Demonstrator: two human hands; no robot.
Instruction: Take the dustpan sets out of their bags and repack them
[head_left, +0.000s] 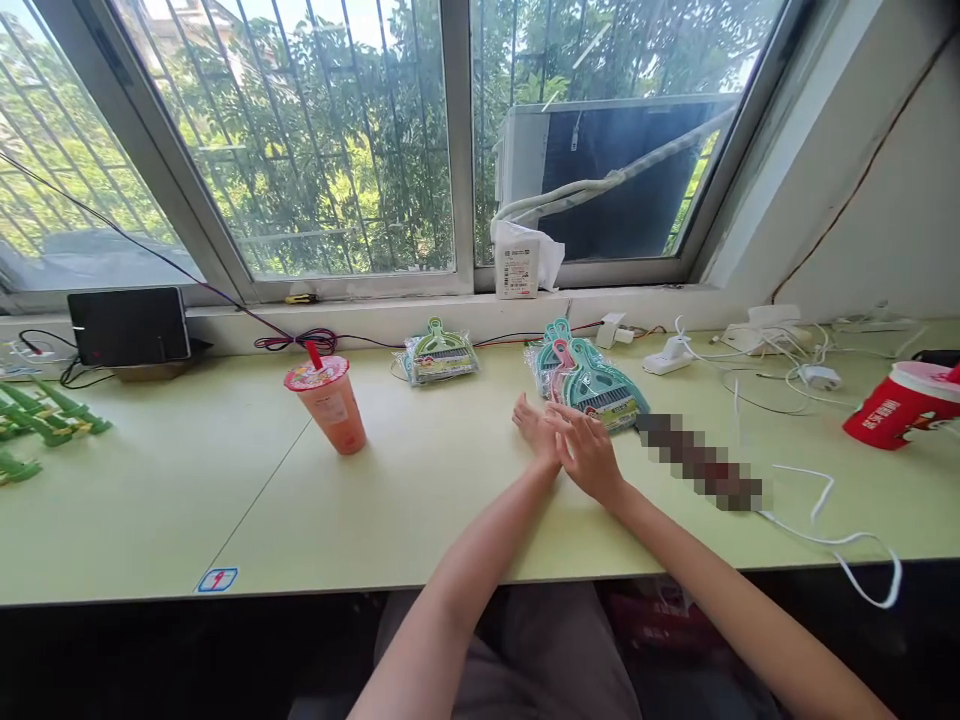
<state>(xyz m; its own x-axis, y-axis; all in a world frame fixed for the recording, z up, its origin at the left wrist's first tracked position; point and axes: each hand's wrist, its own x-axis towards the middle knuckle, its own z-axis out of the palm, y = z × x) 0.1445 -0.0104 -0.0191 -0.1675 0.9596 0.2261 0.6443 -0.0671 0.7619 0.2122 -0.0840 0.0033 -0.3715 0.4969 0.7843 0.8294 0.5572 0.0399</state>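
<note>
My left hand [531, 428] rests on the pale green table, its fingers loosely extended and partly hidden behind my right hand. Lying across the back of my left hand and wrist, my right hand [589, 452] has its fingers stretched out and holds nothing. Just beyond both hands is a pile of plastic-wrapped mini dustpan and brush sets [600, 385], teal with a pink one among them. Another wrapped set, a green dustpan and brush [439, 357], lies farther left near the wall.
An orange drink cup [330, 408] with a straw stands left of my arms. A dark tablet [129, 328] leans at the back left, near green plastic pieces [52, 415]. At right are a red cup [896, 405], white chargers [667, 355] and a loose white cable [862, 540].
</note>
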